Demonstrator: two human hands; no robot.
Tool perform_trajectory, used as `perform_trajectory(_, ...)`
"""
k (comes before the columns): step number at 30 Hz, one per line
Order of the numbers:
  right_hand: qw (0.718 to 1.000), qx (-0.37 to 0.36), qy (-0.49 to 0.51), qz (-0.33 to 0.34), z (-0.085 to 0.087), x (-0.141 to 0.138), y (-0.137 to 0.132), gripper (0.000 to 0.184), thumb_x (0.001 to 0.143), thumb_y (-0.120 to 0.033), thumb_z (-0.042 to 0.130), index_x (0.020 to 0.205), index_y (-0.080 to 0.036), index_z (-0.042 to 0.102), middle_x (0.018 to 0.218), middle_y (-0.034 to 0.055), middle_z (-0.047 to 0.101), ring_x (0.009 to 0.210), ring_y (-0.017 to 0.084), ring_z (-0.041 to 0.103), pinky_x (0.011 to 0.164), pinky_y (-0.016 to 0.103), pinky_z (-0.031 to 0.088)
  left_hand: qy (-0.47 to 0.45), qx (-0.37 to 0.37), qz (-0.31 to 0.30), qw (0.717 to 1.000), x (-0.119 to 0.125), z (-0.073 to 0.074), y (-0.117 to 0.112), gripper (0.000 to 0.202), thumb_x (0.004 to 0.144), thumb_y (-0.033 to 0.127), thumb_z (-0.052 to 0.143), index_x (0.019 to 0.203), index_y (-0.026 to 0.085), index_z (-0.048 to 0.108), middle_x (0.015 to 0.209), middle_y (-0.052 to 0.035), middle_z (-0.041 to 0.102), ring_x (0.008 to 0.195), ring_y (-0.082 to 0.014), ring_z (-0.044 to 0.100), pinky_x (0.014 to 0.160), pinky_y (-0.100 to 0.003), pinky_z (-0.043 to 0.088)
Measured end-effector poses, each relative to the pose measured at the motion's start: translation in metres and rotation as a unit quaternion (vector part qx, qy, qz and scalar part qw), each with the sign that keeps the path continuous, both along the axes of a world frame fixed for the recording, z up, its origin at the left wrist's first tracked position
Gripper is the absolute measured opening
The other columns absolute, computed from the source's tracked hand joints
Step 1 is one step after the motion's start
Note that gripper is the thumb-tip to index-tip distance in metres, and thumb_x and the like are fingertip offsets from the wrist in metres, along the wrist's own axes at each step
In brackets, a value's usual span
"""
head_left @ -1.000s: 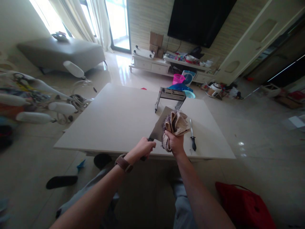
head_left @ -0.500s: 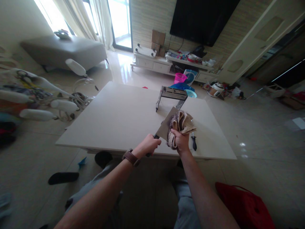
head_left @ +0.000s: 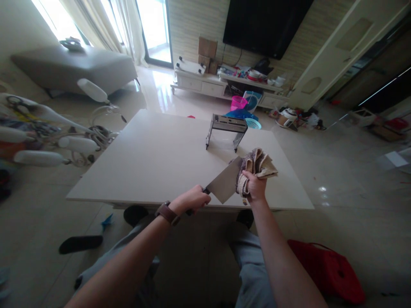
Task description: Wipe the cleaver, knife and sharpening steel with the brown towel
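Note:
My left hand (head_left: 195,199) is closed round the dark handle of a cleaver (head_left: 224,180), whose broad blade points up and to the right above the table's near edge. My right hand (head_left: 256,187) grips a bunched beige and brown towel (head_left: 257,166). The towel's left side meets the far end of the blade; whether it presses on it I cannot tell. Beyond them, a metal knife rack (head_left: 228,122) or similar frame on legs stands on the white table (head_left: 150,158).
Behind the table are a pink basket (head_left: 238,103), a light blue basket (head_left: 253,123) and a low white TV cabinet (head_left: 212,88). A white lamp with several arms (head_left: 78,144) stands at the left. On the floor at the right lies a red object (head_left: 324,269).
The towel has moved right along the blade toward its end, baring more of the blade. My left hand has shifted slightly left with the cleaver. The dark-handled tool beside the towel no longer shows.

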State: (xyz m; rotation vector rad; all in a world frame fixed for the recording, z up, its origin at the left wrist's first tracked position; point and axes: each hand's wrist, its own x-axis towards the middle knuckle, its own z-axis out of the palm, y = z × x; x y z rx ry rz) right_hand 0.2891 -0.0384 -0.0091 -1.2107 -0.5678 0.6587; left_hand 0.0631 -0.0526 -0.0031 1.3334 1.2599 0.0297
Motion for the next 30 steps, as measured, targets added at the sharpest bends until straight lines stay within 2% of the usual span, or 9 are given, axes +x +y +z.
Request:
perform_trajectory(8,1.000,-0.011,0.020,0.000,-0.009,-0.009,0.002,0.045,0.052,-0.018,0.081,0.095,-0.019,0.068,0.100,0.0016,0.076,0.089,0.017,0.073,0.085,0.030,0.059,-0.001,0.013,0.028,1.000,0.002,0.000,-0.008,0.008,0.065,0.021,0.058,0.061,0.018,0.052,0.044,0.0007,0.048,0.034,-0.0144,0.048,0.034,-0.025,0.038)
perform_trajectory(13,0.999,-0.027,-0.004,0.021,-0.016,-0.016,0.001,0.045,0.057,-0.021,0.080,0.100,-0.020,0.067,0.101,0.0013,0.076,0.093,0.018,0.073,0.089,0.035,0.059,-0.011,0.024,0.048,0.999,0.006,-0.003,-0.006,0.009,0.066,0.019,0.058,0.060,0.017,0.051,0.043,0.0004,0.049,0.032,-0.0145,0.047,0.033,-0.026,0.040)
perform_trajectory(18,0.999,-0.033,-0.021,0.036,-0.012,-0.034,0.001,0.046,0.059,-0.023,0.079,0.103,-0.020,0.067,0.106,0.0038,0.076,0.100,0.020,0.073,0.097,0.039,0.057,-0.039,0.024,0.083,0.996,0.010,-0.009,-0.004,0.012,0.068,0.022,0.058,0.059,0.017,0.052,0.040,0.0007,0.047,0.031,-0.0147,0.046,0.033,-0.026,0.038)
perform_trajectory(23,0.998,-0.029,-0.013,0.049,-0.008,-0.056,0.005,0.052,0.059,-0.022,0.079,0.110,-0.021,0.067,0.119,0.0057,0.074,0.109,0.020,0.071,0.098,0.040,0.057,-0.041,0.038,0.126,0.990,0.009,-0.009,-0.001,0.011,0.070,0.021,0.058,0.061,0.017,0.054,0.038,0.0022,0.044,0.030,-0.0137,0.043,0.034,-0.025,0.036)
perform_trajectory(30,0.996,-0.043,0.002,0.078,-0.017,-0.076,0.005,0.048,0.059,-0.021,0.079,0.106,-0.021,0.068,0.111,0.0032,0.075,0.104,0.018,0.071,0.094,0.036,0.058,-0.038,0.043,0.156,0.986,0.004,-0.005,0.008,0.011,0.071,0.023,0.059,0.064,0.016,0.056,0.036,0.0014,0.044,0.031,-0.0139,0.043,0.034,-0.024,0.035)
